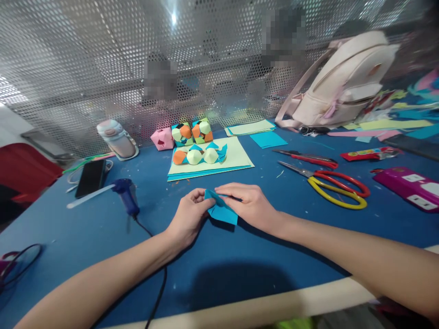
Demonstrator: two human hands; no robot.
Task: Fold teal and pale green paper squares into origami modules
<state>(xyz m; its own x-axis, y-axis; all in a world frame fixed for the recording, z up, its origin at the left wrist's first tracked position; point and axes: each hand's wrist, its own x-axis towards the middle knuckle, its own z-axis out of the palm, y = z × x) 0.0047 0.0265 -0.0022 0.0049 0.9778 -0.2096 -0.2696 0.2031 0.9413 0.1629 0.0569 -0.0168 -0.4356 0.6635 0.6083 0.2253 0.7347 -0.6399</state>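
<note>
A small sheet of blue paper (224,214), partly folded, is held between both hands just above the blue table (260,260). My left hand (192,212) pinches its left edge, thumb on top and fingers curled behind. The fingers of my right hand (250,201) close on the upper right edge. Beyond the hands, folded paper pieces in orange, pale yellow and blue (195,156) rest on a stack of pale yellow and blue sheets (236,155). Behind them stand two multicoloured paper cubes (181,133) and a pink paper ball (162,139).
On the left lie a glue gun (126,196) with its cord, a phone (91,178) and a bottle (118,139). Scissors with red and yellow handles (338,187), a purple power strip (408,185) and a backpack (339,87) are on the right. A perforated metal panel (85,68) rises behind.
</note>
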